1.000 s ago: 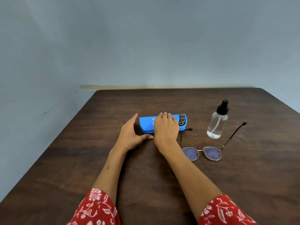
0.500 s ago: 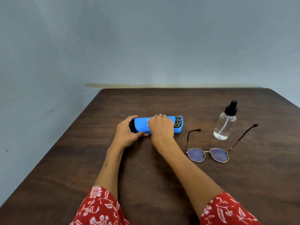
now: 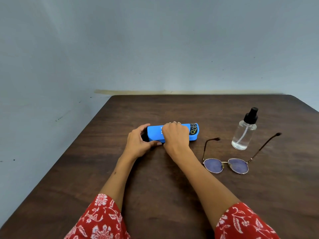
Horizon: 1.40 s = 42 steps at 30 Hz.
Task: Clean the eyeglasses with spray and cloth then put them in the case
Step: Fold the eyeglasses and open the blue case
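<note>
A blue eyeglass case (image 3: 155, 134) lies on the dark wooden table (image 3: 155, 187), tilted up slightly at its front. My left hand (image 3: 139, 144) wraps around its left end, thumb under the front edge. My right hand (image 3: 176, 137) curls over its top middle, fingers over the far side. Round, purple-tinted eyeglasses (image 3: 226, 165) lie to the right with temples unfolded, pointing away from me. A clear spray bottle (image 3: 244, 133) with a black nozzle stands upright behind them. No cloth is visible.
A grey wall stands behind the table's far edge (image 3: 189, 95). The table's left edge (image 3: 57, 163) runs diagonally toward me. Bare wood lies in front of the case and right of the eyeglasses.
My left hand has closed around the case's left end and my right hand has curled over its top. The case has tilted up at the front. The view has shifted left.
</note>
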Motion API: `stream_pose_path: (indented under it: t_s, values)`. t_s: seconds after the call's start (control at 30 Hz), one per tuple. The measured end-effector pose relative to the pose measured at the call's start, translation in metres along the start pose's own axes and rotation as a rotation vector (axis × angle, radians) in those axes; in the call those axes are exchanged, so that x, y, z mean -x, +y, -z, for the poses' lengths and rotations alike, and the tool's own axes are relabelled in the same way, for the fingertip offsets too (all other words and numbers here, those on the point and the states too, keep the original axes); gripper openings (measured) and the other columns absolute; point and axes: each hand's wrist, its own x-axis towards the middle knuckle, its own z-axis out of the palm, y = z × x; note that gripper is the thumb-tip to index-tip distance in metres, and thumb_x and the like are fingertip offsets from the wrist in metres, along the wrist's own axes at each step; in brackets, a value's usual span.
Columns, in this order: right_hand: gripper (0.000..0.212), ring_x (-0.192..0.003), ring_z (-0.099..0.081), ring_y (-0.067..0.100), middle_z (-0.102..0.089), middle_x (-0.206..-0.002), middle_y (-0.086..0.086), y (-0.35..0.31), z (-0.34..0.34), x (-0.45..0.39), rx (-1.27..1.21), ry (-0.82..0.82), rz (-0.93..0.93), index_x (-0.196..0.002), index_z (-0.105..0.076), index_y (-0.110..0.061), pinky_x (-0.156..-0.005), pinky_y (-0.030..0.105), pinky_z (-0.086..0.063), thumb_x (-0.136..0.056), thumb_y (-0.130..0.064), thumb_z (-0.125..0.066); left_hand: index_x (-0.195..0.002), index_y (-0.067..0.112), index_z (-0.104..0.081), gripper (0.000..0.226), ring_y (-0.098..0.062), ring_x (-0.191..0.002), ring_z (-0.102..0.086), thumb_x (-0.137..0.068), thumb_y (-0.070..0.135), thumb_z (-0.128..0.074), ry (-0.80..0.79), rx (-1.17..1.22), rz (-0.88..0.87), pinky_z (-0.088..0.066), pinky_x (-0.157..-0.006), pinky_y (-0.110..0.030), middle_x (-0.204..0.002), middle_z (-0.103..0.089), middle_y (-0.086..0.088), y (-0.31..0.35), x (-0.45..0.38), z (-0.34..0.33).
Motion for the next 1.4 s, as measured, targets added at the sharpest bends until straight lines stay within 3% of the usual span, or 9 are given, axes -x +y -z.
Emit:
stream_pose_path:
  t_s: [0.17, 0.27, 0.47, 0.77, 0.87, 0.97, 1.1, 1.23, 1.4]
  values:
    - [0.027, -0.097, -0.058, 0.023, -0.063, -0.103, 0.005, 0.003, 0.009, 0.001, -0.054, -0.001, -0.009, -0.110, -0.056, -0.012, -0.070, 0.029, -0.035, -0.084, -0.016, -0.065, -0.132, 0.012, -0.050, 0.086, -0.008, -0.111, -0.054, -0.056, 0.019, -0.089, -0.014, 0.039, -0.015, -0.043, -0.098, -0.026, -0.124, -0.061, -0.004, 0.001, 0.001, 0.002]
    - [0.017, -0.084, -0.053, 0.020, -0.061, -0.100, 0.002, 0.007, 0.022, -0.005, -0.091, -0.005, -0.048, -0.100, -0.054, -0.014, -0.068, 0.029, -0.034, -0.085, -0.013, -0.062, -0.131, 0.013, -0.051, 0.084, -0.006, -0.109, -0.057, -0.056, 0.020, -0.089, -0.044, 0.056, -0.039, -0.046, -0.098, -0.028, -0.121, -0.063, 0.001, 0.001, 0.001, 0.004]
    - [0.014, -0.100, -0.058, 0.024, -0.062, -0.104, 0.004, 0.006, 0.035, -0.031, -0.226, -0.039, -0.169, -0.086, -0.048, -0.016, -0.075, 0.030, -0.034, -0.085, -0.005, -0.056, -0.139, 0.013, -0.043, 0.099, -0.010, -0.123, -0.051, -0.052, 0.024, -0.091, -0.062, 0.079, 0.022, -0.042, -0.104, -0.032, -0.132, -0.056, 0.002, -0.001, 0.000, 0.002]
    - [0.016, -0.080, -0.054, 0.023, -0.052, -0.076, 0.002, 0.008, 0.027, -0.061, -0.418, -0.037, -0.245, -0.078, -0.043, -0.012, -0.077, 0.030, -0.038, -0.086, -0.004, -0.055, -0.141, 0.016, -0.038, 0.096, -0.017, -0.131, -0.042, -0.059, 0.025, -0.087, -0.074, 0.033, 0.030, -0.035, -0.102, -0.026, -0.141, -0.048, 0.000, -0.002, -0.002, 0.002]
    - [0.010, -0.090, -0.058, 0.023, -0.063, -0.090, 0.003, 0.006, 0.025, -0.060, -0.435, -0.020, -0.242, -0.092, -0.056, -0.011, -0.086, 0.031, -0.037, -0.087, -0.003, -0.054, -0.141, 0.016, -0.039, 0.095, -0.013, -0.129, -0.042, -0.060, 0.027, -0.087, -0.064, 0.018, 0.014, -0.034, -0.101, -0.025, -0.141, -0.048, 0.000, -0.003, -0.002, 0.001]
    - [0.027, -0.112, -0.051, 0.028, -0.063, -0.108, 0.008, -0.001, 0.024, -0.051, -0.348, 0.055, -0.213, -0.107, -0.058, -0.012, -0.104, 0.035, -0.032, -0.083, -0.001, -0.056, -0.139, 0.016, -0.043, 0.094, -0.003, -0.121, -0.044, -0.057, 0.028, -0.088, -0.049, 0.036, 0.009, -0.035, -0.103, -0.023, -0.136, -0.053, 0.002, -0.006, -0.002, 0.001]
    - [0.028, -0.111, -0.046, 0.028, -0.055, -0.116, 0.009, -0.005, 0.043, -0.018, -0.369, 0.246, -0.333, -0.109, -0.052, -0.010, -0.087, 0.032, -0.035, -0.082, -0.004, -0.054, -0.139, 0.017, -0.042, 0.095, -0.011, -0.128, -0.045, -0.057, 0.029, -0.088, -0.043, 0.038, 0.006, -0.037, -0.107, -0.032, -0.136, -0.053, 0.003, -0.008, -0.002, 0.000]
    - [0.023, -0.109, -0.055, 0.027, -0.058, -0.116, 0.008, 0.009, 0.049, 0.005, -0.457, -0.041, -0.486, -0.112, -0.054, -0.011, -0.072, 0.030, -0.036, -0.089, -0.010, -0.053, -0.136, 0.020, -0.048, 0.097, -0.006, -0.124, -0.050, -0.050, 0.039, -0.087, -0.041, 0.060, -0.006, -0.041, -0.107, -0.037, -0.132, -0.057, 0.006, -0.009, -0.001, 0.000]
    - [0.032, -0.116, -0.053, 0.024, -0.056, -0.124, 0.006, 0.015, 0.034, 0.005, -0.442, -0.166, -0.564, -0.120, -0.053, -0.014, -0.083, 0.030, -0.042, -0.088, -0.011, -0.055, -0.138, 0.018, -0.045, 0.094, -0.011, -0.127, -0.048, -0.055, 0.031, -0.088, -0.038, 0.057, -0.007, -0.040, -0.107, -0.037, -0.135, -0.055, 0.003, -0.010, -0.002, 0.000]
